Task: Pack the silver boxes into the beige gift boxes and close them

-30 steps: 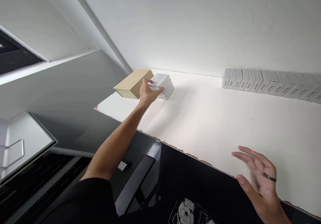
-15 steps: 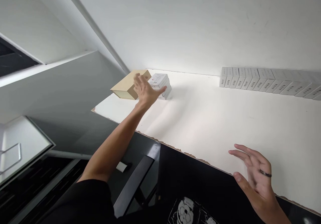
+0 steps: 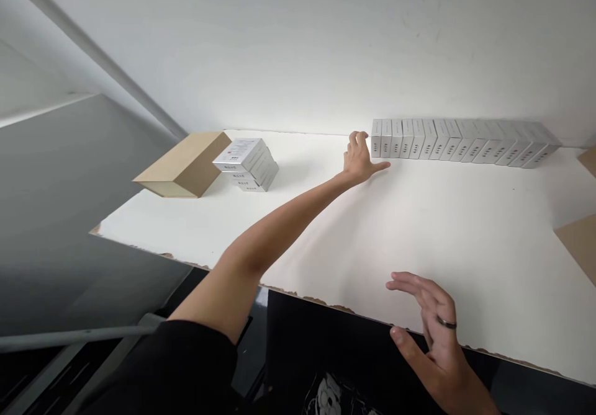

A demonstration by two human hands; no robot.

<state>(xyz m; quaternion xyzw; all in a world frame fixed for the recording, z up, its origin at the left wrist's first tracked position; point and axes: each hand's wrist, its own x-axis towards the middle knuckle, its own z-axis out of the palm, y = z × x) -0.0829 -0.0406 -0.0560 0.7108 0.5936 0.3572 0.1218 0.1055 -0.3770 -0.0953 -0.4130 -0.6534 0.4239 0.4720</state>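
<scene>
My left hand (image 3: 359,157) reaches across the table to the left end of a long row of small white boxes (image 3: 433,141). Its fingers are bent and apart, thumb stretched out along the front, and nothing shows in its grasp. Whether the fingertips touch the end box I cannot tell. The row's boxes stand on edge, side by side, against the wall. A short stack of similar white boxes (image 3: 246,164) lies farther left. My right hand (image 3: 433,334), with a dark ring on one finger, hovers over the table's front edge, fingers and thumb apart, holding nothing.
A tan cardboard box (image 3: 186,164) stands left of the stack. Brown cardboard (image 3: 582,244) shows at the right edge. The white table (image 3: 298,260) has a chipped front edge, and a grey panel (image 3: 69,185) rises at its left. A wall (image 3: 298,49) runs behind.
My left hand has moved right, from beside the stack of white boxes to the left end of the row. The view has turned right. My right hand stays open near the front edge.
</scene>
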